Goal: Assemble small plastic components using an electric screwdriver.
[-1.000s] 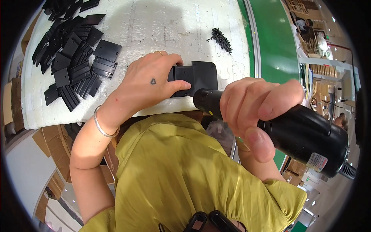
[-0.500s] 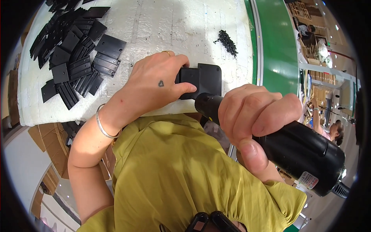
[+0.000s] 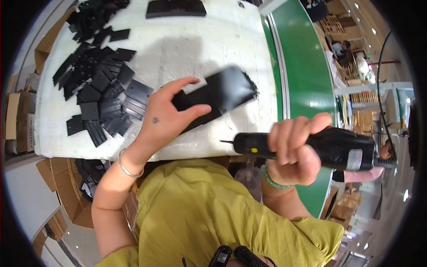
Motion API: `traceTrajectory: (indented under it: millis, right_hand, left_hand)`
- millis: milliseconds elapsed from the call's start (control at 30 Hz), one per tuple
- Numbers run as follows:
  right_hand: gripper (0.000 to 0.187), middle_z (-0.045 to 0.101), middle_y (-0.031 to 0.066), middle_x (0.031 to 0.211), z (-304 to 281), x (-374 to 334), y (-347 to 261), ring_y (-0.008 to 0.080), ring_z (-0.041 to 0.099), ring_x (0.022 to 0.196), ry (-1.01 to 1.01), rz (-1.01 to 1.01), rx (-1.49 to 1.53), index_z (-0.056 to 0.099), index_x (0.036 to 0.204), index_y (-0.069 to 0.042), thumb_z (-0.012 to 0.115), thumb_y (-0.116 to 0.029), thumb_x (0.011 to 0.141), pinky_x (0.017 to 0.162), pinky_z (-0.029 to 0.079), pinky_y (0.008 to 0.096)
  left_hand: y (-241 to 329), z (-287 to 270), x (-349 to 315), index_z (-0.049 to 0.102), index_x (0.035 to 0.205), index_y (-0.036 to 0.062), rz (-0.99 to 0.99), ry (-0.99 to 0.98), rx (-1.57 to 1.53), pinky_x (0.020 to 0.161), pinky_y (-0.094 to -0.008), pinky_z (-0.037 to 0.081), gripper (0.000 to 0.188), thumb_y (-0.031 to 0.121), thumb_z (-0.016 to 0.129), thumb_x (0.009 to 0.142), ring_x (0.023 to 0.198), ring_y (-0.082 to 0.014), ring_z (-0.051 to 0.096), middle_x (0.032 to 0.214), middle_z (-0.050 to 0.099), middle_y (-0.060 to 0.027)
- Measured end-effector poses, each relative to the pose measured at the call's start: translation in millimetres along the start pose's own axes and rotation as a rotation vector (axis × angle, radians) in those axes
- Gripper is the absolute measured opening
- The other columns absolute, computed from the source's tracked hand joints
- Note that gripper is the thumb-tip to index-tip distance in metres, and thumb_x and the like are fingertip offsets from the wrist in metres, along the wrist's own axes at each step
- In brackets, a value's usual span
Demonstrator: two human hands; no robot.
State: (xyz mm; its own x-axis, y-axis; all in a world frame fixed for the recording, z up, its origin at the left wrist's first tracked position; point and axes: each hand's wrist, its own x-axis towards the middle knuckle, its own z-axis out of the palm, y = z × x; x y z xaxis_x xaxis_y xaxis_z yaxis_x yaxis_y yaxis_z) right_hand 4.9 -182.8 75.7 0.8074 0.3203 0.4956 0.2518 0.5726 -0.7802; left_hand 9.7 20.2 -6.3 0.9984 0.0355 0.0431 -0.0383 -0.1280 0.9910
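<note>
My left hand (image 3: 167, 109) grips one end of a long black plastic casing (image 3: 215, 95), thumb on its near side and fingers on the far side. Tilted up toward the right, the casing is blurred at its far end, with a glossy sheen there. My right hand (image 3: 296, 149) is wrapped round a black electric screwdriver (image 3: 342, 149) with a yellow spot near its nose. Its thin bit (image 3: 227, 142) points left, apart from the casing. Partly hidden behind the casing's right end is a pile of small black screws (image 3: 252, 84).
A heap of flat black plastic pieces (image 3: 106, 95) covers the left of the white worktop (image 3: 178, 58), with more at the far left. Another long black casing (image 3: 176, 9) lies at the far edge. A green surface (image 3: 302, 75) runs along the right side; people are at work beyond it.
The screwdriver has come away from the casing and moved right, its bit now showing. My left hand has turned the casing to a slant. The whole view has shifted.
</note>
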Motion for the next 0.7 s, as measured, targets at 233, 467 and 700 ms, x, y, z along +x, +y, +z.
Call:
traceTrajectory:
  millis: [233, 467, 700]
  right_hand:
    - [0.058, 0.059, 0.0081, 0.098, 3.3, 8.3, 30.6, 0.0138, 0.056, 0.082, 0.319, 0.403, -0.404, 0.049, 0.119, 0.001, 0.075, -0.004, 0.067, 0.073, 0.046, 0.0273]
    - [0.044, 0.056, 0.0021, 0.088, 7.4, 3.7, 24.5, 0.0117, 0.053, 0.078, 0.126, 0.400, -0.315, 0.052, 0.105, 0.000, 0.074, 0.004, 0.066, 0.070, 0.045, 0.0264]
    - [0.074, 0.051, 0.0061, 0.107, 6.6, -26.6, 2.3, 0.0173, 0.052, 0.099, 0.218, 0.363, -0.395, 0.044, 0.120, -0.003, 0.080, 0.001, 0.056, 0.086, 0.042, 0.0323]
  left_hand:
    - [21.9, 6.9, -18.2, 0.047, 0.124, -0.0040, -0.056, -0.022, -0.522, 0.076, -0.0206, 0.046, 0.053, 0.007, 0.072, 0.079, 0.088, -0.0070, 0.056, 0.096, 0.061, -0.0040]
    - [25.5, -40.1, -18.7, 0.053, 0.112, -0.0063, -0.409, -0.242, -1.195, 0.077, -0.0300, 0.048, 0.048, 0.037, 0.040, 0.096, 0.084, -0.0165, 0.059, 0.101, 0.061, -0.0117]
    - [42.0, -78.8, -55.8, 0.039, 0.129, -0.0034, -0.230, -0.216, -0.793, 0.078, -0.0337, 0.051, 0.056, 0.041, 0.036, 0.096, 0.092, -0.0241, 0.062, 0.109, 0.059, -0.0193]
